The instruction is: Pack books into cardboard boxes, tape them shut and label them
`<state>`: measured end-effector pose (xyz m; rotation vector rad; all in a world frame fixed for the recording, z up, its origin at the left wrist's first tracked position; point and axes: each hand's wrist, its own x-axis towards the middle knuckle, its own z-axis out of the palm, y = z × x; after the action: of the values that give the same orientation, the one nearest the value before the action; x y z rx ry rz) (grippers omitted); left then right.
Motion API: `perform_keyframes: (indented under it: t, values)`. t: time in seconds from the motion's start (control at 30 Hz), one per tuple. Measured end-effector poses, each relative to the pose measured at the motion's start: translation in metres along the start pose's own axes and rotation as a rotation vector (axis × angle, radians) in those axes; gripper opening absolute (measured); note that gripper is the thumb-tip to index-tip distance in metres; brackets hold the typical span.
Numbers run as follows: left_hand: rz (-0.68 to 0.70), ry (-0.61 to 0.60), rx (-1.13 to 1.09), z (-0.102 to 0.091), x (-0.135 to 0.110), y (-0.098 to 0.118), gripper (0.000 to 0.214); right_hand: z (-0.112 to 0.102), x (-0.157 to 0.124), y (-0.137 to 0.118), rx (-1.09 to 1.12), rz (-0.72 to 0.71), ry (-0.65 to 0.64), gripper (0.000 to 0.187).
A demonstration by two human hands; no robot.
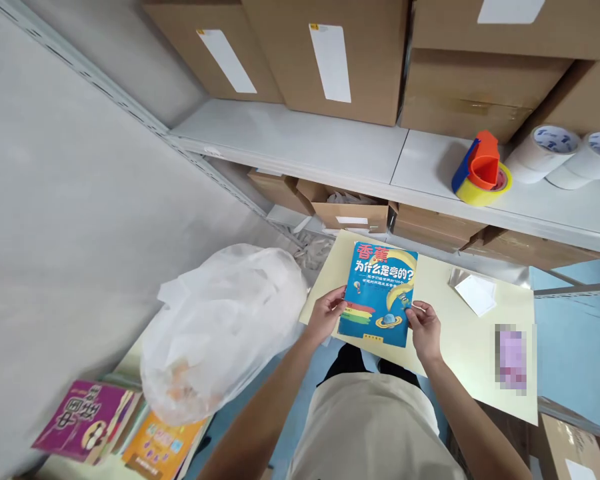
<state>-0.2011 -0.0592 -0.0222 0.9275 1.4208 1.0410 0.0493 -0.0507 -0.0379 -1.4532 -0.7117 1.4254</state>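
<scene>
A blue picture book [375,300] with red and white Chinese lettering, bananas and a ringed planet on its cover is held up over a pale yellow table. My left hand [326,313] pinches its left edge. On the opposite edge, my right hand [425,327] grips the book between thumb and fingers. The cover faces me, and the book looks closed. To the right on the pale yellow table [460,347] lie small white cards [476,295] and a pixelated purple item [513,359].
Left of the table bulges a white plastic bag [225,320]. Beside it are a purple book [83,420] and an orange book [163,443], on stacks. A shelf [300,143] ahead bears cardboard boxes [340,60], a tape dispenser [483,170] and white tape rolls [543,153].
</scene>
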Motion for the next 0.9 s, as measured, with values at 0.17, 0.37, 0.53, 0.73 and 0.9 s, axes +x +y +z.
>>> perform_keyframes:
  t: [0.17,0.37,0.53,0.73,0.9]
  values:
    - [0.021,0.109,0.121,-0.034,0.041,-0.028,0.042,0.043,0.02,0.035,-0.084,0.004,0.049,0.054]
    - [-0.014,0.102,0.196,-0.068,0.095,-0.078,0.031,0.084,0.058,0.077,-0.46,-0.063,0.08,0.052]
    - [-0.017,0.129,0.374,-0.084,0.118,-0.116,0.03,0.107,0.071,0.108,-0.612,0.007,0.112,0.044]
    - [-0.04,0.109,0.46,-0.092,0.119,-0.142,0.031,0.114,0.071,0.137,-0.712,-0.063,0.136,0.047]
    - [-0.023,0.095,0.503,-0.093,0.101,-0.153,0.038,0.102,0.056,0.154,-0.753,-0.078,0.045,0.06]
